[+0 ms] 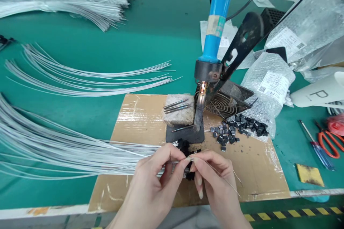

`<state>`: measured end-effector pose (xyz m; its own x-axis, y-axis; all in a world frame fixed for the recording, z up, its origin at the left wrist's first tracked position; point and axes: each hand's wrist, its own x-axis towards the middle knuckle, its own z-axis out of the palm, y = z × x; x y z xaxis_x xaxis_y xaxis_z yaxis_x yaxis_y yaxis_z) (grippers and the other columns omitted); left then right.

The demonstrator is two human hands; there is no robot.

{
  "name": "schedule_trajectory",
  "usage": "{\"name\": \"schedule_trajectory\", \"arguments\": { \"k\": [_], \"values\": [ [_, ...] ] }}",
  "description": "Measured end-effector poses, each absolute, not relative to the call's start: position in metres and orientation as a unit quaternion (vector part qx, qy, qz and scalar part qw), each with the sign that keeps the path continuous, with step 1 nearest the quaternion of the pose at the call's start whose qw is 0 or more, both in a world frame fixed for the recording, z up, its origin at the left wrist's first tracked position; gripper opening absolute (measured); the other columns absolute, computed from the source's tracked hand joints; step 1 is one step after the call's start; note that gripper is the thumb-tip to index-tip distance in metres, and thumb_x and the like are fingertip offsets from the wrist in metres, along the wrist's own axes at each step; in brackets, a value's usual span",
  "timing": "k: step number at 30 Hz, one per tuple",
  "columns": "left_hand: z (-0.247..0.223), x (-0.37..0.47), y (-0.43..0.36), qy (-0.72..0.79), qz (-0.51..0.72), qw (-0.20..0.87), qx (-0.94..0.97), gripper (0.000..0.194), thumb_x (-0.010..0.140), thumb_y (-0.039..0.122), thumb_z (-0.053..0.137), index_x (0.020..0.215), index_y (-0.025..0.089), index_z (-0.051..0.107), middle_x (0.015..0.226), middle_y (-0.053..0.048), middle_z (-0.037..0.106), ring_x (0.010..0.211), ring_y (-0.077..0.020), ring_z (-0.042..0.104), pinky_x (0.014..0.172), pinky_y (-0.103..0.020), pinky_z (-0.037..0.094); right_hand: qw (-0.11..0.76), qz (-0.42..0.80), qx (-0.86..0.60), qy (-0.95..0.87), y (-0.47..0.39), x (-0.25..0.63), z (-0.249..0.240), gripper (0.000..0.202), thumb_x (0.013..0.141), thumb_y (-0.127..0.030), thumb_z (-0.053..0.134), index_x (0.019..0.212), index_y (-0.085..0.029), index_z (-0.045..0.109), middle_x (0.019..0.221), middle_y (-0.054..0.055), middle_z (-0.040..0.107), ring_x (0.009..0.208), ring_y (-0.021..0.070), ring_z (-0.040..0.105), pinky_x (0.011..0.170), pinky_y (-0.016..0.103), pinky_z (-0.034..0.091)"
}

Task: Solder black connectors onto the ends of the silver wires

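My left hand (157,171) pinches a bundle of thin grey wires (67,150) that fans out to the left, with small black parts (185,146) on their ends. My right hand (212,177) meets it at the fingertips and grips a thin wire (225,180) that slants down to the right. Both hands hover over a sheet of cardboard (258,171) near the table's front edge. Just beyond them a blue-handled soldering iron (216,25) stands clamped tip-down over a black base plate (185,134).
Loose black parts (236,130) lie heaped right of the iron, by bubble-wrap bags (271,86). A grey block (180,111) holds several wire ends. More wire bundles (88,75) cover the green table on the left. A screwdriver (317,146), orange scissors (329,141) and a yellow sponge (309,174) lie right.
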<state>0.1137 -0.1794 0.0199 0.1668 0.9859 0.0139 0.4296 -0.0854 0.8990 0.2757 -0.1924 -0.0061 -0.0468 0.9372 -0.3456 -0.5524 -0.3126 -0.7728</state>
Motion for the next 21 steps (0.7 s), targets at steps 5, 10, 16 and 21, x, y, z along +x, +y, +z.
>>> {"name": "schedule_trajectory", "arguments": {
  "k": [5,10,16,21],
  "values": [
    [0.015,0.110,-0.181,0.538,0.343,0.437,0.634,0.024,0.106,0.026,0.063,0.082,0.026,0.066,0.060,0.008,0.055,0.051,-0.0114,0.044,0.048,-0.023,0.032,0.507,0.732,-0.414,-0.190,-0.191,0.281,-0.003,0.024,0.082,-0.048,0.099,0.081,-0.024,0.092,0.066,0.000,0.076,0.037,0.0010,0.052,0.037,0.008,0.047],
    [0.014,0.112,-0.181,0.545,0.348,0.453,0.613,0.023,0.105,0.027,0.063,0.082,0.025,0.068,0.063,0.007,0.061,0.054,-0.0122,0.046,0.050,-0.023,0.036,0.500,0.742,-0.403,-0.193,-0.193,0.283,-0.006,0.022,0.086,-0.046,0.097,0.086,-0.024,0.093,0.070,0.000,0.077,0.042,0.0021,0.056,0.041,0.009,0.052],
    [0.014,0.117,-0.180,0.545,0.373,0.409,0.630,0.022,0.103,0.021,0.063,0.083,0.025,0.069,0.062,0.008,0.061,0.052,-0.0110,0.047,0.049,-0.020,0.037,0.503,0.743,-0.397,-0.194,-0.194,0.284,-0.009,0.020,0.090,-0.045,0.094,0.094,-0.026,0.093,0.076,0.000,0.079,0.048,0.0035,0.061,0.045,0.009,0.057],
    [0.007,0.119,-0.185,0.556,0.381,0.369,0.639,0.021,0.104,0.020,0.064,0.085,0.025,0.068,0.065,0.007,0.062,0.053,-0.0108,0.050,0.050,-0.020,0.039,0.520,0.730,-0.406,-0.181,-0.191,0.279,-0.004,0.021,0.085,-0.045,0.097,0.085,-0.024,0.093,0.069,0.000,0.076,0.042,0.0030,0.056,0.040,0.010,0.053]
  ]
}}
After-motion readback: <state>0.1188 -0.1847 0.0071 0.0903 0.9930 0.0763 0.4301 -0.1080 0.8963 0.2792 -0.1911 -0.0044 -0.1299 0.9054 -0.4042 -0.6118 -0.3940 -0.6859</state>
